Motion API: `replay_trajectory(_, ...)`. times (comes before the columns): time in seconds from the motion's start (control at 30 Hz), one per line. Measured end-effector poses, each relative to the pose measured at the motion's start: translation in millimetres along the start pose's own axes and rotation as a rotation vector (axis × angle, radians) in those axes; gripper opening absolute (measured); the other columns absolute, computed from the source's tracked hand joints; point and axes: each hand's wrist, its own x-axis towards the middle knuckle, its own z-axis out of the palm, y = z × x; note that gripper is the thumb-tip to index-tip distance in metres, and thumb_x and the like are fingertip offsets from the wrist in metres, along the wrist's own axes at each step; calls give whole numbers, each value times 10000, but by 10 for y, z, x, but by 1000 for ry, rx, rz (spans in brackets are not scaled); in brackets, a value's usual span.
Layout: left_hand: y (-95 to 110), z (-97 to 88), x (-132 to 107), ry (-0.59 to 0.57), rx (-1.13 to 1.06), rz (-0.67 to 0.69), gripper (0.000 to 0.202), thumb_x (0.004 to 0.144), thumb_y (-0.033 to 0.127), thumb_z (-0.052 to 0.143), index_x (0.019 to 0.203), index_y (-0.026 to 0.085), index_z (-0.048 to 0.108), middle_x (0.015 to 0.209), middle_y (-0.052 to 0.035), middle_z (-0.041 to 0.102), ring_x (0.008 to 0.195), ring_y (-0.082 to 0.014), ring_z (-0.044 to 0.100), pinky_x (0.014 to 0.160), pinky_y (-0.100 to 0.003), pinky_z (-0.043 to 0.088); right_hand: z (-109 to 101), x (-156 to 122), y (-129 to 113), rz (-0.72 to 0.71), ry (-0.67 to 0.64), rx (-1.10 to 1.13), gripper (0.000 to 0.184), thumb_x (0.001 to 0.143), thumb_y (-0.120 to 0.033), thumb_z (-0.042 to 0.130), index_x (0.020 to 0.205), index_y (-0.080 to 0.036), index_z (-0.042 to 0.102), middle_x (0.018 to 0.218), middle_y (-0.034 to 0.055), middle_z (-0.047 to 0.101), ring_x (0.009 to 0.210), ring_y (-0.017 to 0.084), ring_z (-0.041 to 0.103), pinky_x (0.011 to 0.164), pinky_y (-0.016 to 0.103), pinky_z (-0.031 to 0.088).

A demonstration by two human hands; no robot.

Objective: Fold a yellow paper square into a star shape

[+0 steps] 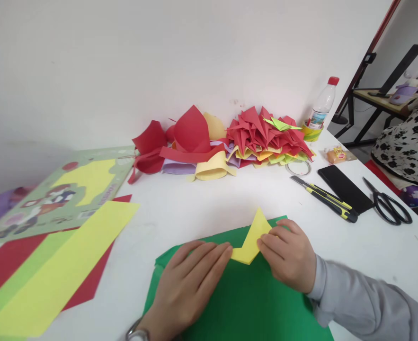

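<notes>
- Lower centre of the frame: yellow folded paper (250, 241) above a green sheet (258, 303), one pointed end up, a narrower end toward the left.
- Right hand (290, 253), grey sleeve (361, 296): fingers curled and closed in a pinch on the right side of the yellow folded paper.
- Left hand (191, 284), watch (137, 335) at the wrist: fingers nearly straight, held together, tips touching the paper's left end. Thumb hidden; cannot tell whether they grip or only press.
- Green sheet lies on the white tabletop (134, 251), partly covered by the left hand.
- Left of frame: yellow strip (74, 255) over a light green strip (27, 270) and red paper (13, 263); printed board (91, 158) just beyond.
- Upper centre, along the wall: red curved paper pieces (191, 130); to their right, a heap of red pointed folds (262, 132).
- Upper right: bottle (324, 102) with red cap, upright; tape ring (298, 168) lying flat; wrapped snack (336, 155) near it.
- Right of frame: utility knife (331, 202), black flat object (345, 188) and scissors (388, 203), close together, well apart from the right hand.
</notes>
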Motion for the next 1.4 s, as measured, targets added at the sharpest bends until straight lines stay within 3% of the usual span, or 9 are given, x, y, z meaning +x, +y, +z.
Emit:
replay_trajectory(0.37, -163, 23, -15, 28, 43, 21, 229, 945, 40, 418, 1029, 112, 619, 898, -106, 752, 850, -229, 677, 812, -406, 512, 13, -30, 108, 72, -1, 50, 247, 844, 13, 451, 832, -147, 638, 689, 33, 658, 658, 152, 533, 722, 337, 410)
replay_trajectory(0.53, -182, 35, -18, 60, 8, -42, 103, 928, 111, 556, 1009, 149, 607, 849, -71, 742, 785, -205, 671, 774, -377, 520, 15, -43, 157, 87, 18, 88, 228, 842, 15, 476, 864, -137, 645, 718, 46, 673, 683, 159, 542, 728, 339, 415)
replay_trajectory(0.83, -268, 35, -66, 26, -15, -38, 221, 895, 21, 473, 968, 179, 610, 812, -35, 745, 773, -177, 695, 839, -375, 492, 15, -12, 156, 67, -3, 96, 233, 844, 3, 468, 862, -144, 648, 734, 37, 688, 678, 153, 544, 753, 350, 410)
replay_trajectory(1.0, -291, -15, -51, 41, -194, -154, 216, 905, 67, 500, 1010, 211, 622, 875, -13, 752, 790, -153, 703, 896, -358, 505, -58, 13, 148, 87, 27, 143, 244, 863, -3, 474, 883, -153, 666, 763, 47, 708, 674, 151, 574, 730, 342, 423)
replay_trajectory(1.1, -255, -84, -34, 128, -384, -484, 130, 911, 172, 551, 936, 248, 655, 822, 23, 737, 753, -145, 692, 781, -279, 548, -138, 53, 161, 336, 81, 378, 177, 893, -88, 537, 858, -165, 693, 800, 54, 716, 725, 158, 618, 715, 322, 451)
replay_trajectory(1.17, -214, -110, -23, 194, -494, -762, 94, 901, 265, 584, 867, 248, 670, 789, 22, 735, 702, -147, 688, 670, -241, 552, -176, 87, 164, 664, 46, 689, 148, 885, -217, 616, 771, -172, 699, 764, 42, 701, 708, 155, 626, 675, 297, 466)
replay_trajectory(1.23, -164, -103, -6, 159, -632, -977, 140, 861, 358, 628, 829, 233, 685, 774, -1, 744, 701, -170, 698, 640, -242, 559, -175, 110, 144, 999, -81, 1056, 244, 809, -386, 715, 698, -169, 694, 707, 27, 683, 660, 150, 614, 642, 286, 469)
replay_trajectory(1.3, -104, -71, 28, 100, -794, -1107, 201, 805, 417, 664, 805, 219, 700, 741, -22, 742, 703, -195, 702, 644, -263, 567, -133, 108, 92, 1236, -234, 1348, 385, 643, -524, 818, 671, -159, 697, 659, 16, 673, 627, 146, 598, 637, 289, 468)
replay_trajectory(1.4, 2, -12, 111, 24, -1015, -1173, 216, 727, 421, 706, 798, 218, 725, 684, -13, 721, 624, -183, 667, 612, -272, 556, -39, 64, -24, 1417, -411, 1491, 476, 481, -559, 884, 622, -151, 685, 592, -11, 634, 571, 115, 551, 618, 276, 450)
